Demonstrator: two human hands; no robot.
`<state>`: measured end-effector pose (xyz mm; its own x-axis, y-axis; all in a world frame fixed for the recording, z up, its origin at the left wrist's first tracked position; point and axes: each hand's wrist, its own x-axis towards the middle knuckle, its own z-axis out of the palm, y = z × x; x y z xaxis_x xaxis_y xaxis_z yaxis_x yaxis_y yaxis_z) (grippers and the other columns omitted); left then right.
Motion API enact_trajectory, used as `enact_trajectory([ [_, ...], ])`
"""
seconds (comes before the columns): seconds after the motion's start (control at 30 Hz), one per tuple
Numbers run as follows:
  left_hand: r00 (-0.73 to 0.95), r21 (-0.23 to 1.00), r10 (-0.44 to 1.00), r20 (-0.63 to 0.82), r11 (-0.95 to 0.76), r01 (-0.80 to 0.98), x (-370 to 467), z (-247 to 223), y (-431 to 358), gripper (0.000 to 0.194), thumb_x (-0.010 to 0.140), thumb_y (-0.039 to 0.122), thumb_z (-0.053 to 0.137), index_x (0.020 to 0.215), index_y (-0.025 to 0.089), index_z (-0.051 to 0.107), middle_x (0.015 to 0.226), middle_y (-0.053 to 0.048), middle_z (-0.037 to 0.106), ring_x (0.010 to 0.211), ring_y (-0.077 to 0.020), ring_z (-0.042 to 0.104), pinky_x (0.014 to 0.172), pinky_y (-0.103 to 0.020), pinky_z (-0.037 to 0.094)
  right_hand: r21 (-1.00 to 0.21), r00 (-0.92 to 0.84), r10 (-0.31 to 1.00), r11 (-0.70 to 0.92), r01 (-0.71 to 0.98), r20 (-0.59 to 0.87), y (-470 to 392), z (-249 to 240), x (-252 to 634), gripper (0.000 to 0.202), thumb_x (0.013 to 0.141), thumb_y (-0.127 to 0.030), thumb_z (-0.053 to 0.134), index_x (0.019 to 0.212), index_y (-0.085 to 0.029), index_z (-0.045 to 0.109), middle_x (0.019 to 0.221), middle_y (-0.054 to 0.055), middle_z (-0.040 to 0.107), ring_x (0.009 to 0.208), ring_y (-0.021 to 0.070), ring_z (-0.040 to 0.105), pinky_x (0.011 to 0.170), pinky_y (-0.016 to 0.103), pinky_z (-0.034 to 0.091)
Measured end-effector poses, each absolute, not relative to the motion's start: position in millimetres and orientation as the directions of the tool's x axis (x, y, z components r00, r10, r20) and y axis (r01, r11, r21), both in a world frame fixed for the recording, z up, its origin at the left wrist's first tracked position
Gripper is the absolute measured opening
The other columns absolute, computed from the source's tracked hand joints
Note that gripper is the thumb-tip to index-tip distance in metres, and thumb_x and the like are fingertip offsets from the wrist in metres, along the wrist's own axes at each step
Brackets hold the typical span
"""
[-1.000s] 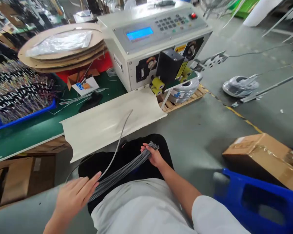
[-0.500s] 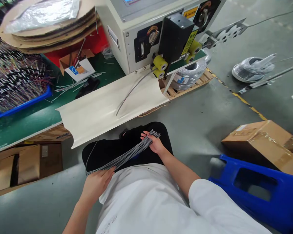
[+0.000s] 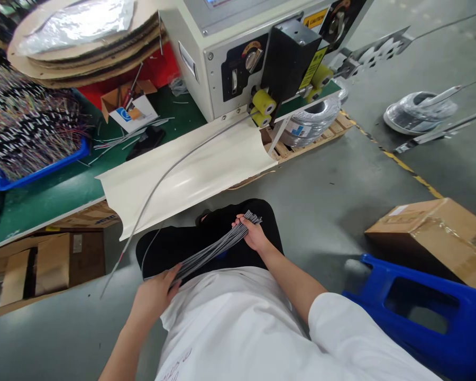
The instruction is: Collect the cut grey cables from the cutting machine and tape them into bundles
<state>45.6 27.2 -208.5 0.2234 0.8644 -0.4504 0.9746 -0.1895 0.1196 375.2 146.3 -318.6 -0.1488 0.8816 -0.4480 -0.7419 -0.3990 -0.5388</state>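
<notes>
A bundle of grey cables [image 3: 214, 247] lies slantwise across my lap. My right hand [image 3: 253, 232] is closed round its upper end, where the cut ends stick out. Lower down, my left hand [image 3: 157, 290] wraps the other end, and its fingers partly hide the cables. One loose cable arcs up from the bundle beside my left knee. From the yellow rollers [image 3: 264, 107] of the machine [image 3: 238, 74], a single grey cable [image 3: 158, 182] runs over the cream chute [image 3: 194, 169] and hangs past its lower left edge.
On the green bench [image 3: 27, 211] stand a blue tray [image 3: 43, 172] of many wires and round cardboard discs [image 3: 87, 63]. Cable coils [image 3: 311, 124] sit on a pallet behind the chute. To my right are a cardboard box [image 3: 424, 233] and a blue plastic stool [image 3: 420, 338].
The cable from the rollers has grown much longer, now reaching beyond the chute's lower left edge. My left hand has shifted slightly left and down along the bundle; my right hand keeps its hold.
</notes>
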Motion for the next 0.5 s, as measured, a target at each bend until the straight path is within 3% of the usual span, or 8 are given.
enact_trajectory([
  [0.1, 0.003, 0.025, 0.844, -0.536, 0.013, 1.000, 13, -213, 23, 0.058, 0.095, 0.039, 0.031, 0.151, 0.027, 0.024, 0.120, -0.011, 0.063, 0.099, -0.0267, 0.064, 0.064, -0.032, 0.045, -0.561, -0.117, 0.881, -0.390, -0.731, -0.459, 146, -320, 375, 0.024, 0.073, -0.033, 0.080, 0.091, -0.019, 0.071, 0.081, 0.002, 0.071, 0.083, 0.0202, 0.070, 0.084, 0.037, 0.053],
  [0.17, -0.085, 0.004, 0.800, -0.594, 0.109, 0.994, -11, -220, 19, 0.061, 0.091, 0.037, 0.035, 0.150, 0.023, 0.025, 0.125, -0.012, 0.059, 0.108, -0.0277, 0.061, 0.073, -0.034, 0.047, -0.566, -0.108, 0.879, -0.389, -0.727, -0.465, 146, -321, 374, 0.025, 0.073, -0.032, 0.080, 0.092, -0.019, 0.071, 0.083, 0.003, 0.073, 0.084, 0.0209, 0.070, 0.084, 0.038, 0.053],
  [0.27, -0.108, 0.028, 0.759, -0.642, 0.164, 0.986, -40, -236, 10, 0.063, 0.087, 0.034, 0.037, 0.148, 0.023, 0.027, 0.121, -0.012, 0.058, 0.108, -0.0272, 0.060, 0.082, -0.037, 0.047, -0.559, -0.107, 0.876, -0.389, -0.732, -0.470, 146, -321, 374, 0.025, 0.073, -0.031, 0.080, 0.093, -0.019, 0.071, 0.081, 0.002, 0.072, 0.085, 0.0213, 0.070, 0.085, 0.039, 0.053],
  [0.5, -0.087, 0.159, 0.845, -0.528, 0.199, 0.967, -80, -273, -2, 0.061, 0.080, 0.035, 0.039, 0.137, 0.015, 0.036, 0.116, -0.013, 0.062, 0.112, -0.0276, 0.062, 0.095, -0.040, 0.048, -0.519, -0.121, 0.877, -0.381, -0.765, -0.466, 147, -322, 372, 0.025, 0.072, -0.031, 0.080, 0.092, -0.019, 0.070, 0.075, 0.000, 0.068, 0.080, 0.0195, 0.069, 0.083, 0.037, 0.052],
])
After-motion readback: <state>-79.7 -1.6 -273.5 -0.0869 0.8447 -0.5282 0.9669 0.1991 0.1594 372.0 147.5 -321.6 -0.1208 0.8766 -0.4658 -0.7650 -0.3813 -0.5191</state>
